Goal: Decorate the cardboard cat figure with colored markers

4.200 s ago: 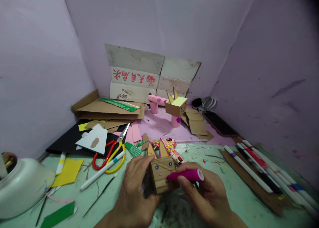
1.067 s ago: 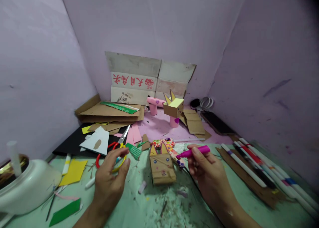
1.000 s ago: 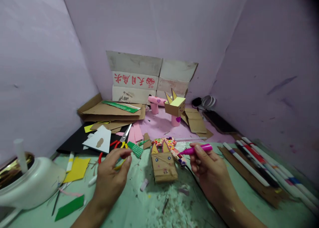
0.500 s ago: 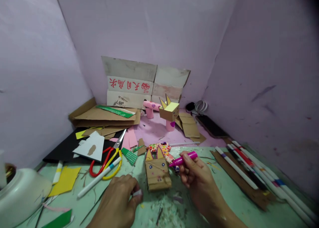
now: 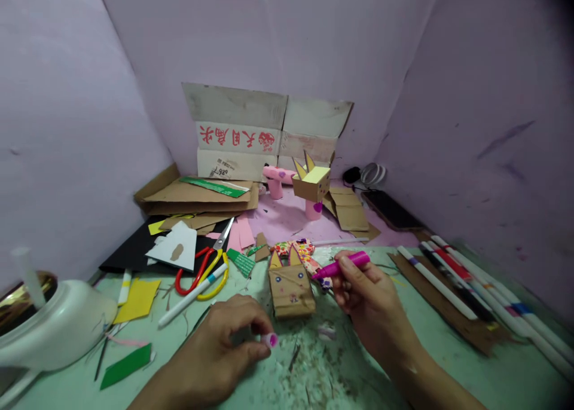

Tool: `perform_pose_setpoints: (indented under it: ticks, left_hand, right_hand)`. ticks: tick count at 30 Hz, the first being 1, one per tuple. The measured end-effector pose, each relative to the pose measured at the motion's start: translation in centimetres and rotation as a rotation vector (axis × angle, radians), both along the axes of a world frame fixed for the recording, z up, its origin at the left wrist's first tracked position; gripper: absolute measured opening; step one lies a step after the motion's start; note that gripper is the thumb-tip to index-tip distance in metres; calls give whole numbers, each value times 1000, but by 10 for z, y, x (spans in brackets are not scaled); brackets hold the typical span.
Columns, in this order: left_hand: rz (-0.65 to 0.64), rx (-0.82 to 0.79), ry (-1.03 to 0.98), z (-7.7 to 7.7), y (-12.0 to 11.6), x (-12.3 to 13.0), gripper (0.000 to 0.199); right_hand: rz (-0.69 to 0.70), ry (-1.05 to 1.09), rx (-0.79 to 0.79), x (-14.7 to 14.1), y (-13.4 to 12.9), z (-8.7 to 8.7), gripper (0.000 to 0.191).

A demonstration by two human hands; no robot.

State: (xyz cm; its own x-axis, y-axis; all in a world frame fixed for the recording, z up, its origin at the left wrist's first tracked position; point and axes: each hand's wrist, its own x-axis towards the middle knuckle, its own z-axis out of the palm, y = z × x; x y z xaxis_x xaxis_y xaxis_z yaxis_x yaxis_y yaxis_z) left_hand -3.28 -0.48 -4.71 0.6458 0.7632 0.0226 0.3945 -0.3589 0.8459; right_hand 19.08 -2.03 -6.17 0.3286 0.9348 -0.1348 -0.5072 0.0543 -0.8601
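My right hand grips a magenta marker, its tip pointing left beside a small cardboard box. Two yellow pointed ears rise from the box, and a cat-like face is drawn on its front. Lower left of it, my left hand pinches a small pale cap with its pink opening turned outward. Behind the eared box lies a floral-patterned piece. Farther back, another eared box sits on a pink tube, joined to a pink body.
Red and yellow scissors and a white marker lie left of the box. A white pot stands at the left edge. Several markers rest on a cardboard strip at right, near a dark phone.
My left hand has turned and moved right with the cap, whose pink opening now shows. The marker has shifted slightly up and right in view. The whole view has tilted a little.
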Motion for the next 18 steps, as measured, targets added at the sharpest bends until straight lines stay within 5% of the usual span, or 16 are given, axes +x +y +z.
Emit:
perform_pose_setpoints:
  ticks: [12, 18]
  left_hand:
    - [33, 152, -158, 1, 2, -1, 8]
    - [81, 156, -135, -1, 2, 1, 7]
  right_hand:
    - [36, -99, 60, 3, -1, -7, 37]
    - [87, -416, 208, -10, -22, 2, 20]
